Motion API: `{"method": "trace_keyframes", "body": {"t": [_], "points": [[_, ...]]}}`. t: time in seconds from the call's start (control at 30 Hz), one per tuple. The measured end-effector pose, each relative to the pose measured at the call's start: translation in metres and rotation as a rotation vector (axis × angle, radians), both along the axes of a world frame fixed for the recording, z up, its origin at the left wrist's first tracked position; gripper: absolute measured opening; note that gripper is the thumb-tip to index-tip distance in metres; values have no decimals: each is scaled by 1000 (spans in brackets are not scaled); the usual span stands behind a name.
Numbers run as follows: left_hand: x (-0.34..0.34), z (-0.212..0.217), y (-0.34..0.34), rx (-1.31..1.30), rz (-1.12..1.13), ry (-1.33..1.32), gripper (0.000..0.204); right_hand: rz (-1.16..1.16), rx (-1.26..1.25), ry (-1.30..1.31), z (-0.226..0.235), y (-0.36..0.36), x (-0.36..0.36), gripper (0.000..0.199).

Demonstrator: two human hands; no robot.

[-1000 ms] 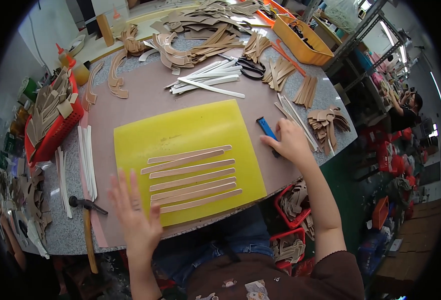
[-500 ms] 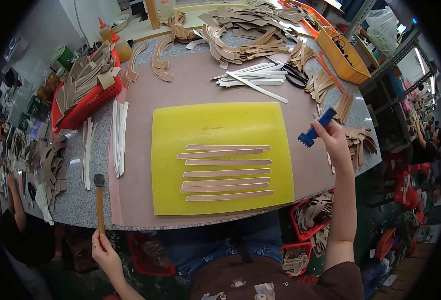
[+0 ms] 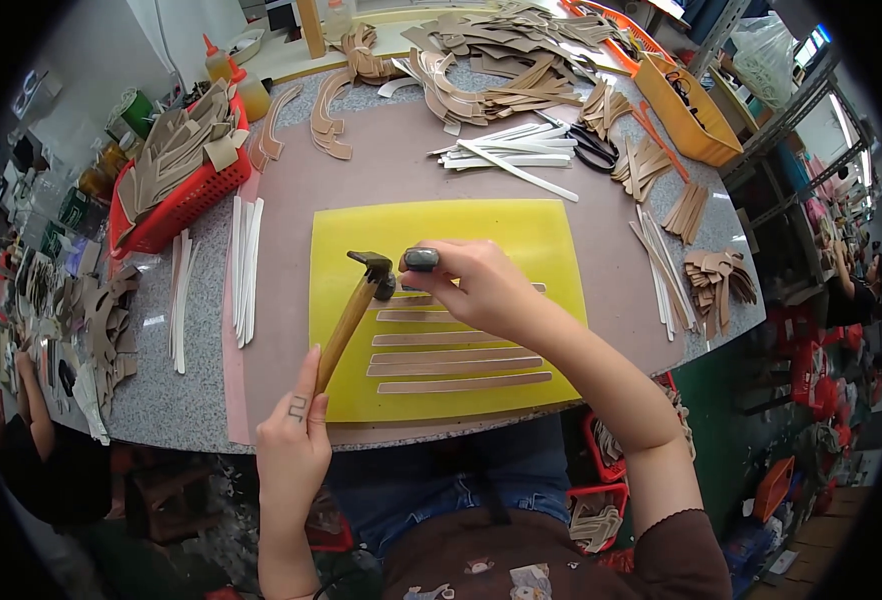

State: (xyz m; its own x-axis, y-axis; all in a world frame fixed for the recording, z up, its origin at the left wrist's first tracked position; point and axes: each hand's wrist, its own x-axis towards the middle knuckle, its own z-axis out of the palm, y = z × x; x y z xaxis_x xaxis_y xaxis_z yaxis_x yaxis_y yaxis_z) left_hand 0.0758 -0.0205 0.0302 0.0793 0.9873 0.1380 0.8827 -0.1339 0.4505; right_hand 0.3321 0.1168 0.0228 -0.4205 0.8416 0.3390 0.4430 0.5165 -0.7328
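Writing or numbers — none can be read.

Yellow board (image 3: 526,232), pale-edged tan strips (image 3: 464,382), brown-handled black hammer (image 3: 347,328), speckled grey tabletop (image 3: 156,400), tool (image 3: 421,260) perhaps black on top

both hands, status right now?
Left hand: closed, holding a hammer.
Right hand: closed, holding a small tool, its dark end showing, the rest mostly hidden.
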Motion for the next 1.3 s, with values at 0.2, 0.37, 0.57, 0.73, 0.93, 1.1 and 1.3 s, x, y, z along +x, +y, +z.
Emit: {"method": "trace_keyframes", "body": {"t": [0.2, 0.37, 0.57, 0.73, 0.93, 1.1, 1.3], "points": [[0, -1, 1, -21, -2, 2, 58, -12, -47, -2, 0, 5, 5, 8], [-3, -4, 0, -25, 1, 6, 58, 8, -41, -15, -2, 4, 1, 8], [-1, -2, 3, -42, -8, 4, 58, 5, -34, 28, -6, 5, 5, 8], [-2, 1, 5, -53, 4, -3, 58, 11, -4, 33, -10, 6, 3, 8], [-18, 41, 6, 171, -17, -244, 53, -15, 10, 19, -13, 1, 2, 7], [-10, 60, 9, 486, -367, -892, 61, -9, 49, -3, -11, -1, 0, 7], [-14, 29, 4, 141, -99, -14, 62, -2, 84, 0, -15, -2, 2, 6]]}}
